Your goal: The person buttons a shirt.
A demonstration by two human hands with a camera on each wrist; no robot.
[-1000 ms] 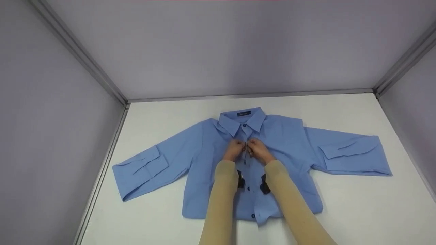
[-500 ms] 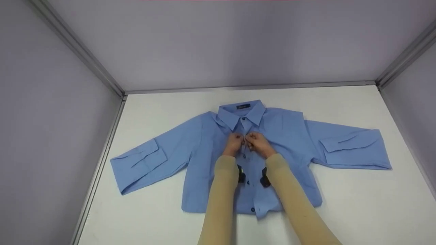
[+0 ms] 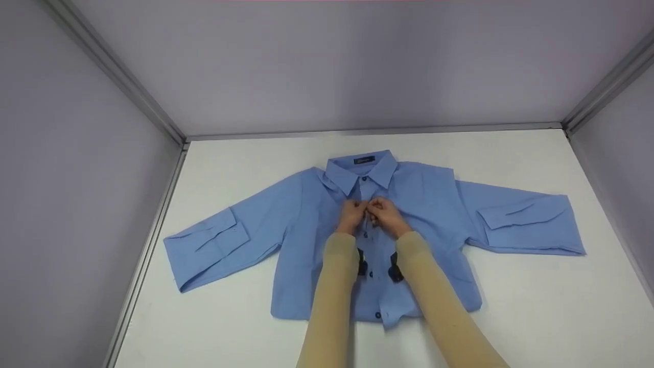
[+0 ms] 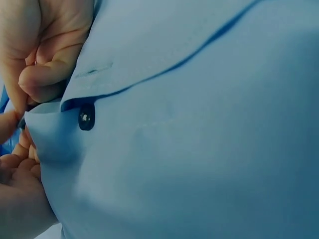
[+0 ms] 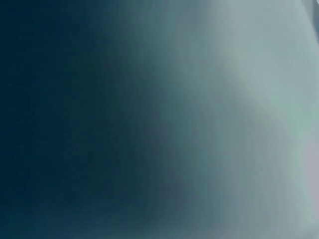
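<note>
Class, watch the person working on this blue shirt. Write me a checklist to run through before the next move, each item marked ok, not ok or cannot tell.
1. Shirt lying front up on the table: ok.
2. Left hand and right hand close together at the front opening: ok.
3. Button through the nearby buttonhole: not ok, it sits outside the front flap.
4. Lowest visible button fastened: not ok, it lies beside that flap.
5. Spot pinched by the fingers already fastened: cannot tell, mostly covered.
</note>
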